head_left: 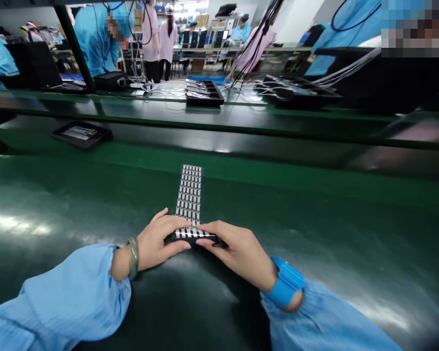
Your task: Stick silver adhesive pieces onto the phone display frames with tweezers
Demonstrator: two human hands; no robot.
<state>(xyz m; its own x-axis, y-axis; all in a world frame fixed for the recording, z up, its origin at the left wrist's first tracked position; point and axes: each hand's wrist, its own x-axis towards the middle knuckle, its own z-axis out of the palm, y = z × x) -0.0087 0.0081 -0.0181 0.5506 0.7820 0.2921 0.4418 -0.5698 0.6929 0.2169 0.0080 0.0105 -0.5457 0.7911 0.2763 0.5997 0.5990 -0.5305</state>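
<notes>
A long sheet [189, 192] with rows of small pale rectangular pieces on a dark backing lies on the green table, pointing away from me. Its near end meets a small black block [192, 240] with a row of silvery strips along its top. My left hand [164, 239] grips the block's left side, thumb at the front edge and fingers across the top. From the right, my right hand [234, 246] pinches the block between thumb and forefinger. A thin dark piece shows under its palm; I cannot make out what it is.
The green table [332, 234] stretches to both sides. A black tray [82, 134] with a pale flat item lies at the back left. On the raised shelf [146, 114] behind are a black compartment tray [205, 92] and loose cables. Several people work beyond.
</notes>
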